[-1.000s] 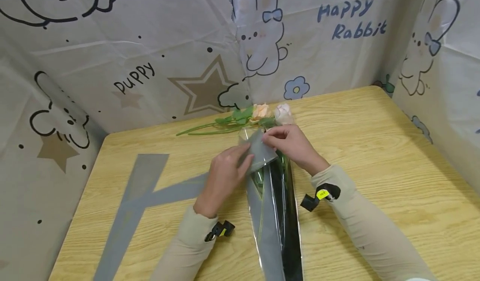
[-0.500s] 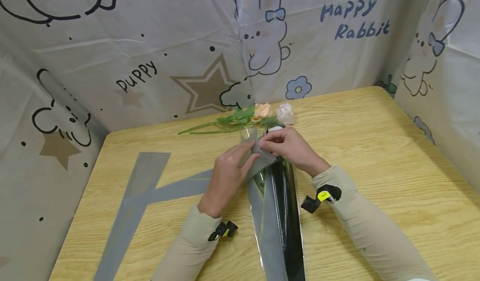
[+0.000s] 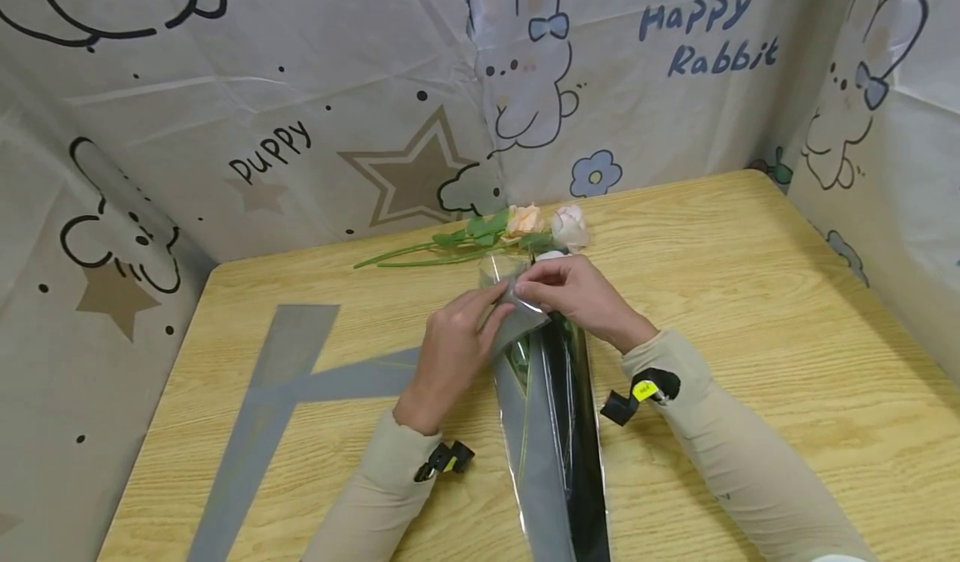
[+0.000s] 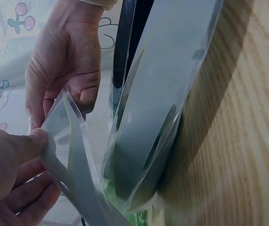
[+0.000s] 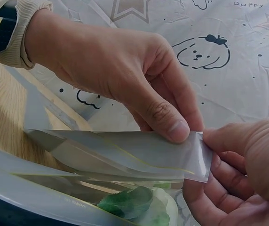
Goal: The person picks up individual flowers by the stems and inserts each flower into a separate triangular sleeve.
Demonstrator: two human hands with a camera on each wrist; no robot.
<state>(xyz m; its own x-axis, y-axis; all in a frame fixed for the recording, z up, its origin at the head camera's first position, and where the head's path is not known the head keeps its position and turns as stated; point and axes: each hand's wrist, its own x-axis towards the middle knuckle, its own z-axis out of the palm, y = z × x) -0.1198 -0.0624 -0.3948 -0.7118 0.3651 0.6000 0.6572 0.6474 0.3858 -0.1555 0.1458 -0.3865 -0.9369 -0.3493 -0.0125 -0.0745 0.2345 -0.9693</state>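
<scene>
A grey and black clear-edged flower sleeve (image 3: 536, 445) lies lengthwise on the table, with green leaves (image 5: 130, 205) inside it. Its grey translucent top flap (image 3: 517, 320), edged by a thin yellow line, is raised and folded. My left hand (image 3: 453, 345) pinches the flap's tip between thumb and fingers, clearly seen in the left wrist view. Close beside it, my right hand (image 3: 581, 295) pinches the flap's edge with thumb and forefinger (image 5: 177, 129). The two hands' fingertips nearly meet. Something white (image 3: 551, 255) shows just beyond the right hand, mostly hidden.
A peach rose (image 3: 523, 222) and a pale pink rose (image 3: 570, 227) with green stems lie at the table's back edge. Grey strips of wrapping (image 3: 251, 429) lie crossed on the left. A printed cloth (image 3: 405, 70) surrounds the table (image 3: 720, 295) at the back and sides.
My right hand has come slightly down and left, nearer the left hand's fingertips. The flap between them has folded over further. The roses and grey strips stay where they were.
</scene>
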